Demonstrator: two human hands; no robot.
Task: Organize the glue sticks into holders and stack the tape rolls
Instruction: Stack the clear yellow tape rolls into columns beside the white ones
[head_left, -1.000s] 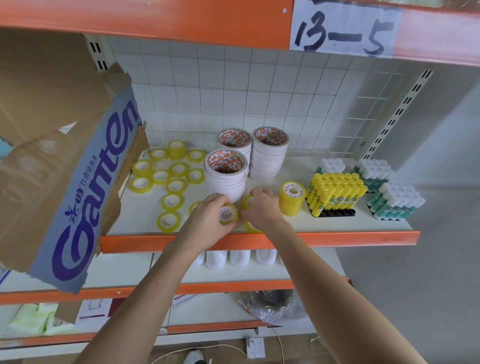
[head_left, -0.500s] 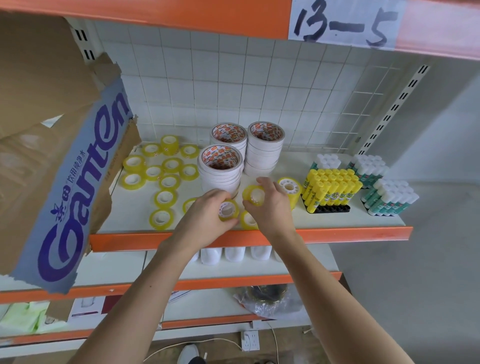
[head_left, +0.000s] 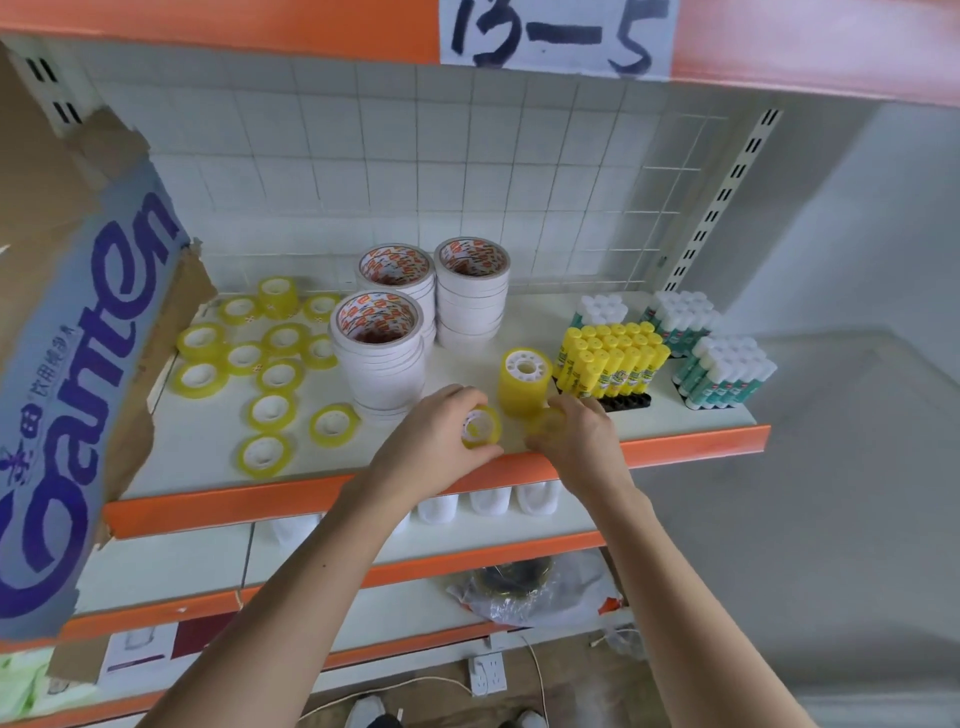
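Observation:
My left hand (head_left: 434, 447) grips a small yellow tape roll (head_left: 481, 427) near the shelf's front edge. My right hand (head_left: 576, 441) holds another small yellow tape roll (head_left: 545, 420), blurred, just in front of a tall stack of yellow rolls (head_left: 524, 382). Several loose yellow rolls (head_left: 270, 364) lie flat on the left of the white shelf (head_left: 197, 447). Three stacks of wide white tape (head_left: 379, 358) stand in the middle. Yellow glue sticks (head_left: 613, 361) stand in a black holder; green glue sticks with white caps (head_left: 722, 374) stand in groups at the right.
A torn cardboard box (head_left: 78, 332) with blue lettering hangs over the shelf's left end. The orange shelf lip (head_left: 696, 441) runs along the front. White containers (head_left: 488, 501) sit on the lower shelf. A wire grid backs the shelf.
My right hand has come down from beside the tall yellow stack to the shelf front with its roll. The stack now shows in full. My left hand keeps its roll.

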